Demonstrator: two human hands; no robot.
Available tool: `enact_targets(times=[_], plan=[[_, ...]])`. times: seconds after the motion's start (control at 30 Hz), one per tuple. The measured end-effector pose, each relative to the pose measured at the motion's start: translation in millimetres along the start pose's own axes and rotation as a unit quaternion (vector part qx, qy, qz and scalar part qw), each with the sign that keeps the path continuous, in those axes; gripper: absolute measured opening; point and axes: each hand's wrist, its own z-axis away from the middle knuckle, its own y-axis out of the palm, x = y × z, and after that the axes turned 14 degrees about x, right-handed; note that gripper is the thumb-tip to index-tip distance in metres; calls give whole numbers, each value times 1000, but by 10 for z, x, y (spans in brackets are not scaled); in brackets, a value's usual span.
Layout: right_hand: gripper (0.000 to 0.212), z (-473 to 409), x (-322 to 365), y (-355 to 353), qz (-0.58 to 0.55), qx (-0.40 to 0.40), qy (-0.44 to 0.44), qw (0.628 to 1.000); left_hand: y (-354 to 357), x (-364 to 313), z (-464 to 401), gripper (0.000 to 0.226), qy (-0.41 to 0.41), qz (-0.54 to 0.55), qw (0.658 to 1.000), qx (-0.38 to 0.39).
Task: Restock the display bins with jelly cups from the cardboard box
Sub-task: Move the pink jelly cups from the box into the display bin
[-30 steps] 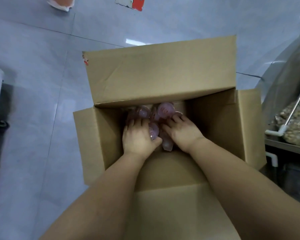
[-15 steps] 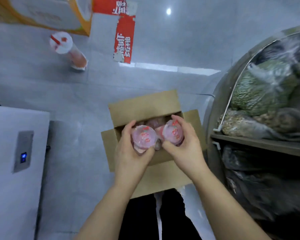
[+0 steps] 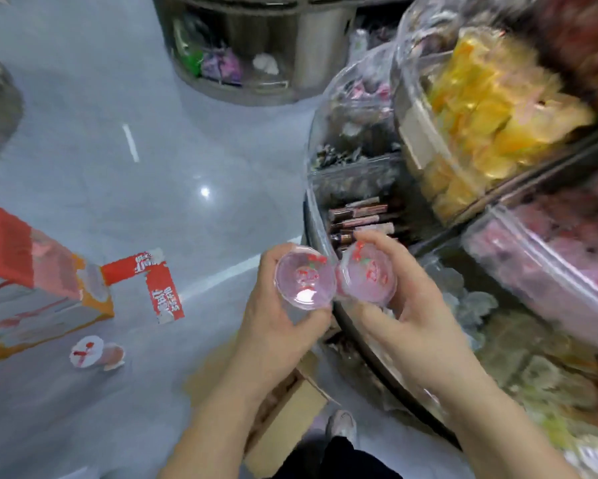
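My left hand grips a pink jelly cup with a clear lid and red print. A second pink jelly cup sits in my right hand, touching the first one at its rim. Both cups are held up in front of the round display stand, level with its lower tier. Down below my forearms lies the cardboard box, mostly hidden by my left arm. To the right, a clear display bin holds pink sweets, blurred by motion.
The tiered round display stand fills the right side, with a bin of yellow sweets above. A drink cup lies on the grey floor beside a red and orange carton. Another round stand is behind.
Both hands lifted two jelly cups out of the cardboard box and carried them up and right toward the display stand. The view swung from the box to the bins.
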Motion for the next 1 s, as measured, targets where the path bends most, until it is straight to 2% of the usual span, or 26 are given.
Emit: enact_targets(times=[0.07, 0.17, 0.27, 0.4, 0.47, 0.6, 0.7, 0.83, 1.0], plan=[[61, 150, 116, -267, -32, -27, -2, 999, 242, -196, -226, 52, 17, 9, 999, 32], [48, 338, 208, -666, -15, -105, -7, 994, 580, -441, -567, 56, 29, -18, 995, 95], [52, 496, 166, -1114, 24, -188, 16, 982, 922, -661, -891, 53, 53, -42, 983, 173], [48, 678, 10, -1729, 83, -240, 25, 967, 1339, -892, -1282, 46, 87, -48, 972, 213], [51, 770, -65, -2030, 142, -239, 36, 960, 1516, -951, -1461, 47, 100, -69, 965, 232], [52, 843, -260, -2535, 214, -221, 148, 940, 1828, -918, -1778, 53, 51, -97, 958, 265], [56, 762, -421, -2775, 277, -204, 211, 915, 2093, -813, -2005, 55, 35, -169, 943, 286], [58, 513, -601, -2962, 371, -176, 213, 887, 2457, -644, -2315, 51, 33, -240, 917, 316], [60, 367, -810, -3117, 421, -145, 260, 857, 2685, -448, -2481, 55, 17, -278, 885, 373]])
